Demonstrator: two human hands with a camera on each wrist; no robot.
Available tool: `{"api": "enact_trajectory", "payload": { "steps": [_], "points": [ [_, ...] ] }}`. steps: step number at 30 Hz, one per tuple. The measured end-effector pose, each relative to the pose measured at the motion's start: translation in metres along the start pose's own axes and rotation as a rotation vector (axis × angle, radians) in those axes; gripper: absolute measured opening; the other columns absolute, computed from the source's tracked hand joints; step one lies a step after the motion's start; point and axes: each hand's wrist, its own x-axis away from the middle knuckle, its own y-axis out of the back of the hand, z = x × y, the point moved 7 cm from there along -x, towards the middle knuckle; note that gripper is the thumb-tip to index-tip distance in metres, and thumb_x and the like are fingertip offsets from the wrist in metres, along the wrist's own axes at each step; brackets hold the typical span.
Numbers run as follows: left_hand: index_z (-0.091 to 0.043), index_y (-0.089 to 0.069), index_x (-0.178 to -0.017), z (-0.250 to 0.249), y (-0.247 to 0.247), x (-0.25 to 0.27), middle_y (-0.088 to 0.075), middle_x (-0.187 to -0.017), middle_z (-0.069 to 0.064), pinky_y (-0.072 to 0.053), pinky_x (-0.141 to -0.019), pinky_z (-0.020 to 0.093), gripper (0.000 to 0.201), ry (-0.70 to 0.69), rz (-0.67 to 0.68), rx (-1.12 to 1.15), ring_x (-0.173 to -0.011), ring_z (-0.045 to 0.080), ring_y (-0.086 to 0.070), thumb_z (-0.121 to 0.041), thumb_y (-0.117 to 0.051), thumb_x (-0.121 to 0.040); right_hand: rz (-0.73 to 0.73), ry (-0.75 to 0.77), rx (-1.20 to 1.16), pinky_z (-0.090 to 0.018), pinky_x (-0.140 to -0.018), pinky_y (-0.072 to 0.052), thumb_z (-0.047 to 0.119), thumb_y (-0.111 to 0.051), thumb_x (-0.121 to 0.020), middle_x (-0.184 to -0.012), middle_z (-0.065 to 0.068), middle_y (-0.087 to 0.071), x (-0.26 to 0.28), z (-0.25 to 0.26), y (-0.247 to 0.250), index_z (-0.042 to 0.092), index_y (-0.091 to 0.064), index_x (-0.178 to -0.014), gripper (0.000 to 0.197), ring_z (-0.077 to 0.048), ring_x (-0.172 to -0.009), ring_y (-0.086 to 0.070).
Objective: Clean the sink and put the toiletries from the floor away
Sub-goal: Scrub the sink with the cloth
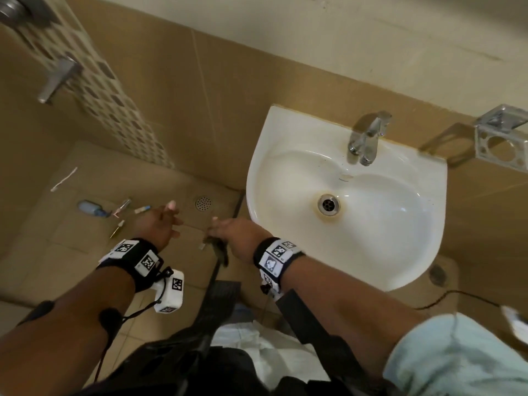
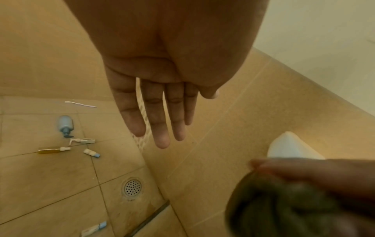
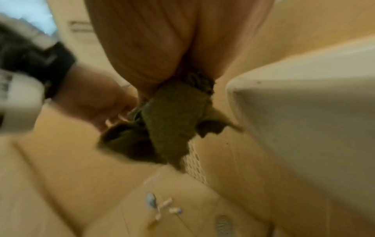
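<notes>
A person's right hand clutches a dark green cloth beside the sink, left hand spread empty; toiletries scattered underfoot risk a slip.

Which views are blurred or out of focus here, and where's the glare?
Head: mostly sharp, slight motion smear on the right hand and cloth; soft glare in the sink basin. Left wrist: left hand and floor toiletries crisp, cloth at bottom right badly blurred. Right wrist: heavy motion blur throughout, toiletries smeared.
</notes>
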Motion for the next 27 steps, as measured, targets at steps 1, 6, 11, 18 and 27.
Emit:
{"api": "enact_trajectory", "payload": {
  "steps": [1,6,11,18,27],
  "points": [
    [-0.009,-0.062,-0.119,0.008,0.007,-0.002,-0.071,-0.094,0.001,-0.042,-0.058,0.028,0.058,0.015,-0.009,0.035,-0.065,0.024,-0.064,-0.056,-0.034,-0.102,-0.136,-0.045,-0.13,-0.032,-0.113,-0.039,-0.008,-0.053,-0.09,-0.144,-0.01,-0.056,0.007,-0.002,0.016,0.015,-0.061,-0.136,0.053,-0.026,-0.131,-0.053],
    [-0.008,-0.058,-0.124,0.01,0.008,0.016,-0.069,-0.104,0.005,-0.042,-0.06,0.028,0.047,0.01,0.045,0.061,-0.068,0.019,-0.062,-0.044,-0.036,-0.105,-0.693,-0.369,-0.899,-0.037,-0.084,-0.058,0.006,-0.058,-0.096,-0.122,-0.004,-0.07,0.093,-0.063,0.074,0.022,-0.065,-0.13,0.038,-0.018,-0.1,-0.069],
    [-0.033,-0.06,-0.114,-0.032,-0.036,0.03,-0.071,-0.11,0.006,-0.055,-0.09,0.047,0.048,-0.171,0.153,-0.079,-0.092,0.025,-0.068,-0.067,-0.046,-0.083,-1.021,-0.682,-1.44,-0.022,-0.045,-0.047,0.004,-0.051,-0.1,-0.123,-0.023,-0.066,0.184,-0.123,0.089,0.017,-0.062,-0.131,0.036,-0.019,-0.06,-0.064],
    [-0.023,-0.017,-0.159,-0.137,-0.102,0.033,-0.042,-0.154,0.006,-0.033,-0.115,0.038,0.087,-0.439,0.232,-0.393,-0.138,0.027,-0.044,-0.026,-0.07,-0.09,-1.163,-0.726,-1.382,-0.039,-0.076,-0.056,-0.002,-0.053,-0.097,-0.122,-0.02,-0.069,0.209,-0.158,0.083,0.012,-0.062,-0.132,0.039,-0.033,-0.096,-0.067],
    [-0.035,0.001,-0.158,-0.152,-0.131,0.008,-0.052,-0.145,0.006,-0.048,-0.104,0.044,0.098,-0.399,0.267,-0.898,-0.126,0.029,-0.054,-0.017,-0.068,-0.091,-1.05,-0.393,-0.13,-0.02,-0.118,-0.029,-0.009,-0.049,-0.093,-0.148,-0.002,-0.052,0.125,-0.157,0.14,0.017,-0.062,-0.136,0.052,-0.019,-0.142,-0.043]
  ]
}}
